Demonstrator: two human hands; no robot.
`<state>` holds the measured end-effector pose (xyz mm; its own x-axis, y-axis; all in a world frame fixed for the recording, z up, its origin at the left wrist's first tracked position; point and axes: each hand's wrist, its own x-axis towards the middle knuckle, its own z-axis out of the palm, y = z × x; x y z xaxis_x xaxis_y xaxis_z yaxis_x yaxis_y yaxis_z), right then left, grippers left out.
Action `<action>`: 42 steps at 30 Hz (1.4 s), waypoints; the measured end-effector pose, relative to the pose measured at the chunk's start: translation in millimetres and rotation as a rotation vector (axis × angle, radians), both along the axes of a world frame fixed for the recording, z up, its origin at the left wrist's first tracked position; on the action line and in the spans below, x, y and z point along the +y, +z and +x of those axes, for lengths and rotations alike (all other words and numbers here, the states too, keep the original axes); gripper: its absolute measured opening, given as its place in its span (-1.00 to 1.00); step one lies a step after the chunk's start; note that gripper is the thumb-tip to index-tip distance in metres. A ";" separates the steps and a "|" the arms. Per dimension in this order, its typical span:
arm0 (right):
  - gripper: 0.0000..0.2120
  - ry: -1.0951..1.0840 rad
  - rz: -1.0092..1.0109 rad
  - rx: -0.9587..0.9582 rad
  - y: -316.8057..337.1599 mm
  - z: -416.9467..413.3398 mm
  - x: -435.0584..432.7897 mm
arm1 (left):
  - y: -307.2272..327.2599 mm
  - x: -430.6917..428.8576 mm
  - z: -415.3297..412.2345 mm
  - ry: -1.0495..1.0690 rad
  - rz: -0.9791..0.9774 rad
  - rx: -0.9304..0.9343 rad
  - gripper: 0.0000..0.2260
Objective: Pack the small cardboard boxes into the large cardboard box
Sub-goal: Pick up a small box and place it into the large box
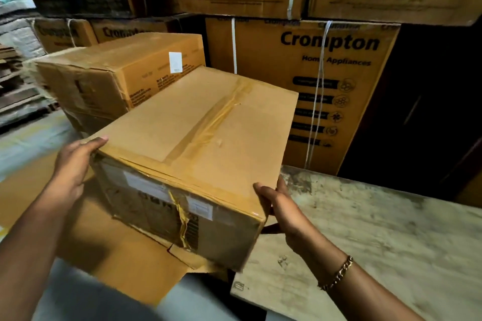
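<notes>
A taped brown cardboard box (198,143) fills the middle of the head view, held up between both hands. My left hand (71,164) grips its near left corner, thumb on the top edge. My right hand (280,206) clasps the near right corner, thumb on top and fingers under the side. White labels and torn yellow tape mark the box's near face. Beneath the box lies a flat cardboard flap (122,250). A second sealed cardboard box (117,73) with a white sticker stands just behind, at the left.
A worn pale table (378,242) spreads out at the lower right. Tall strapped printed cartons (313,91) form a wall right behind the held box, with more stacked above. Flattened cardboard is piled at the far left (15,86). Grey floor shows at the left.
</notes>
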<state>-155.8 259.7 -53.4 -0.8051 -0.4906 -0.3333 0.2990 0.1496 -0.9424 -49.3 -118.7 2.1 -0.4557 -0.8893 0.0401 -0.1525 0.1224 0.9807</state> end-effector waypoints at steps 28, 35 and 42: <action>-0.28 -0.247 0.160 -0.107 -77.3 -44.2 149.7 | -14.9 318.2 -65.2 -0.199 -1.035 -0.272 -0.37; 0.12 -0.110 0.040 0.310 32.4 -39.2 110.0 | -5.0 307.8 -63.0 -0.548 -1.016 -0.198 -0.27; -0.45 -0.153 0.085 0.246 51.5 -49.9 131.7 | -21.6 198.3 -75.1 -0.491 -0.101 -0.585 -0.04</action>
<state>-205.7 391.4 -1.9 -0.9294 -0.3358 -0.1534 0.0881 0.2018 -0.9755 -124.4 79.6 -19.6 -0.7691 -0.5845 -0.2585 -0.5479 0.3946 0.7376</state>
